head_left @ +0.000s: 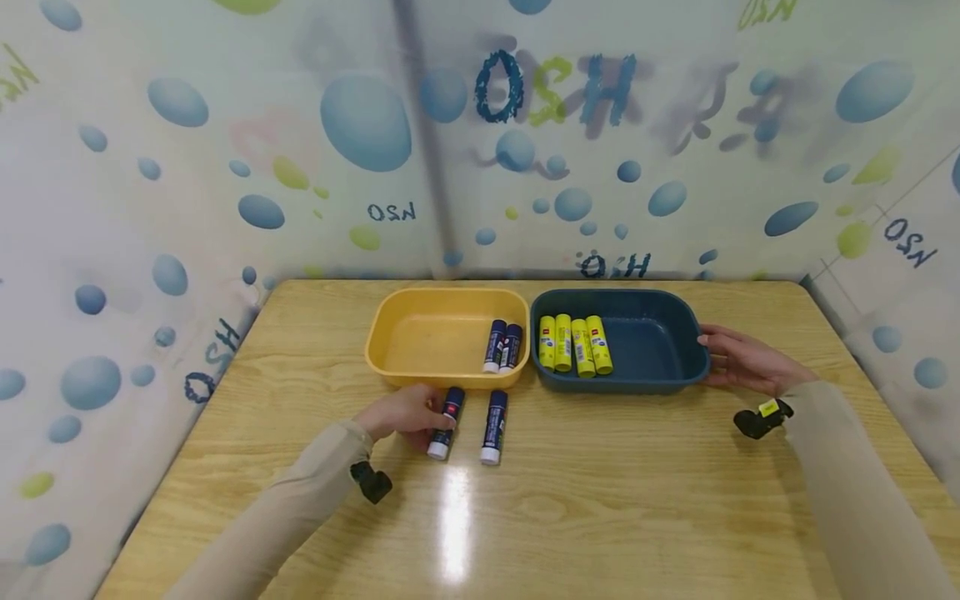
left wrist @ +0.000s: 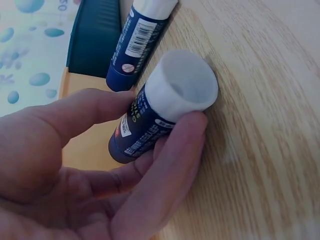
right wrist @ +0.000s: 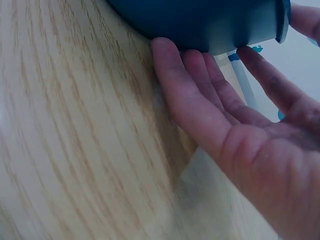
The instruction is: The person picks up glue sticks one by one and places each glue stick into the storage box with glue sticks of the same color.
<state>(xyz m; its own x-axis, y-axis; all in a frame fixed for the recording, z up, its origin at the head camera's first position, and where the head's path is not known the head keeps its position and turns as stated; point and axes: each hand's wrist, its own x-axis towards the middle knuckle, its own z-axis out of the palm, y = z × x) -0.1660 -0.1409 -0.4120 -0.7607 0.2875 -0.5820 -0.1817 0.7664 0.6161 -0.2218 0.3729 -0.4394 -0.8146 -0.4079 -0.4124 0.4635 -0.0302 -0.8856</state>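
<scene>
My left hand pinches a dark blue glue stick with a white end, tilted over the table just before the yellow tray. In the left wrist view its hollow white end faces the camera. Beside it on the table lies another blue glue stick. Two more blue glue sticks are inside the yellow tray, at its right end. My right hand holds the right end of the dark blue tray, thumb at the rim and fingers against the outer wall. Several yellow glue sticks stand in its left half.
The two trays stand side by side near the back of the wooden table. A patterned curtain with blue and green drops hangs behind them. Each wrist carries a small black camera.
</scene>
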